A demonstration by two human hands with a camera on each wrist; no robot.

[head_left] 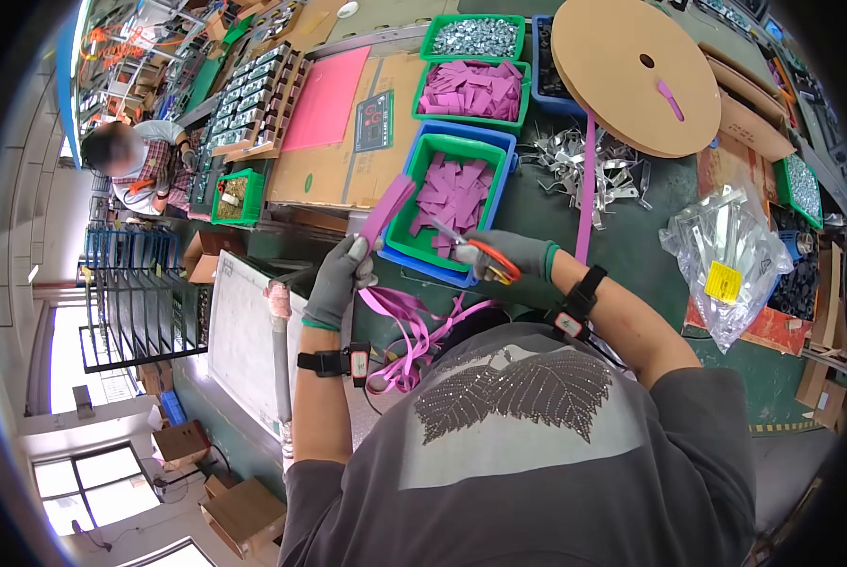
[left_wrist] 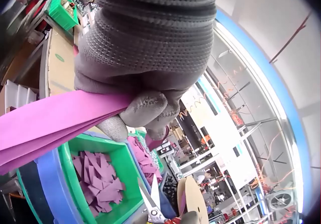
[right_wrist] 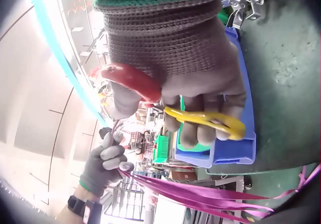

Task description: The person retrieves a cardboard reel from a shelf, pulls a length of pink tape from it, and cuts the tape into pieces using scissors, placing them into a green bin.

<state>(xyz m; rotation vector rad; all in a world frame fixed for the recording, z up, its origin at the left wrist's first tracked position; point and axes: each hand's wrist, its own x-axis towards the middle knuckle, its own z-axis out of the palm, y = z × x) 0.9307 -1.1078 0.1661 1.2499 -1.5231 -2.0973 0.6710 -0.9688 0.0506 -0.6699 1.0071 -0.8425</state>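
Observation:
My gloved left hand grips a layered bundle of purple strips, whose folded upper end rises beyond the fingers. Long tails of the strips hang below that hand toward my lap. In my gloved right hand are scissors with a red and a yellow handle, their blades spread apart and pointing toward the left hand. Both hands are at the near end of a green bin holding short cut purple pieces. That bin sits inside a blue bin.
Behind stand green bins of purple pieces and small metal parts. A large cardboard reel, bent metal brackets and a plastic bag lie to the right. Cardboard is at left; another person works beyond.

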